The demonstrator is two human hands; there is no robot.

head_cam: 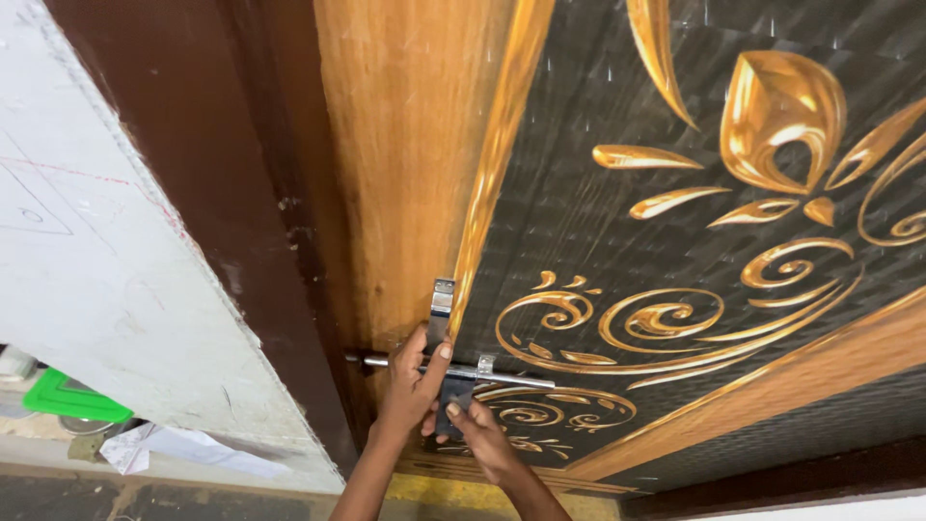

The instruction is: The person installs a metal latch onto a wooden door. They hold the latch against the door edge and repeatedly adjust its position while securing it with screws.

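Head view, tilted. A steel sliding door bolt [461, 370] is sitting on the wooden door [405, 145], at about 6 o'clock in the frame, with its rod running from 9 to 3 o'clock and its left tip reaching into the dark brown door frame [241, 193]. The flat hasp part of the bolt is standing up toward 12 o'clock from the rod. The left hand [413, 386] is lying at 9 o'clock of the bolt's plate, fingers curling over the rod and thumb pressing against the plate: it is grasping the bolt. The right hand [482, 432] is sitting at 6 o'clock of the plate, just beside the left hand, fingertips pinching the plate's lower edge; whether it is fully gripping or only touching I cannot tell. Both forearms are coming up from the bottom edge. The door's black panel with gold scrollwork [675, 241] is spreading toward 2 o'clock of the hands. A white wall [87, 260] is filling the 9 o'clock side, with a green tray [72, 397] and crumpled paper [183, 446] lying toward 8 o'clock.
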